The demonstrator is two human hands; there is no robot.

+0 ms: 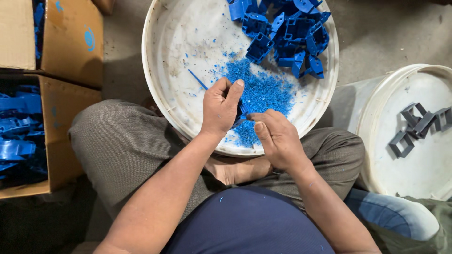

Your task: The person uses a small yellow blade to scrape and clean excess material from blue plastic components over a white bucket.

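Seated view over my lap. My left hand [220, 107] is closed around a small blue plastic part [243, 109], most of it hidden by the fingers, while my right hand [278, 137] is curled shut just beside it, pinching something I cannot make out against the same part; both hands sit over the near rim of a large white basin [174, 56]. A heap of blue shavings [258, 91] lies in the basin under my hands, which I judge to be trimmings from work well under way. A pile of blue plastic parts [292, 35] fills the far side of the basin, so a fair share seems left. To my left, cardboard boxes [66, 42] hold more blue pieces [16, 141]. To my right, a white bucket [376, 108] holds a few grey frames [419, 124]. Another person's knee in jeans [400, 214] presses near my right elbow.
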